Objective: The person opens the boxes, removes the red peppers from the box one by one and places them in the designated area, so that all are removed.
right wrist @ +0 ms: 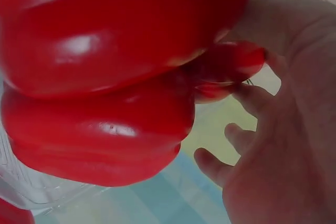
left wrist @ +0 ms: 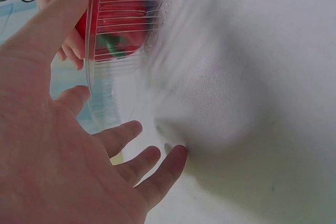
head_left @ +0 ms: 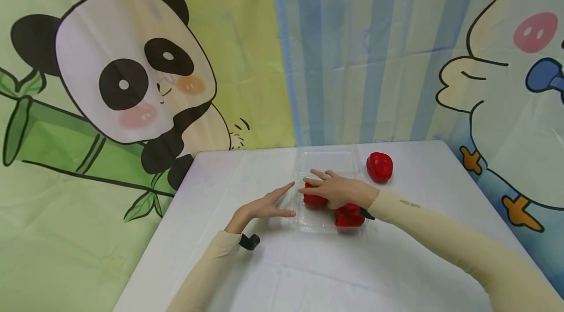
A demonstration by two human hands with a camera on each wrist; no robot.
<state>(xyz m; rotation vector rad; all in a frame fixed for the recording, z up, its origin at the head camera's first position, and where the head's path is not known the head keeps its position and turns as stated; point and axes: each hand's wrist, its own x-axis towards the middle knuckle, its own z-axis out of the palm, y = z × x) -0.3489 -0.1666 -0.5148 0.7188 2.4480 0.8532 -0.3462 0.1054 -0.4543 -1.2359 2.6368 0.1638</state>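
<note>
A clear plastic box (head_left: 321, 222) stands on the table with red bell peppers inside. My right hand (head_left: 341, 191) reaches over it from the right. Thumb and index finger lie around the left pepper (head_left: 314, 200), which shows between them in the right wrist view; the other fingers spread loosely. Nearer my right wrist, a second bell pepper (head_left: 349, 216) sits in the box, large in the right wrist view. On the box's left side my left hand (head_left: 263, 207) holds its fingers apart, the thumb at the rim in the left wrist view, gripping nothing.
Another red bell pepper (head_left: 379, 167) lies on the white table (head_left: 246, 175), right of the box. The box's clear lid (head_left: 328, 159) lies folded back towards the far edge. A printed curtain (head_left: 246, 57) hangs behind the table.
</note>
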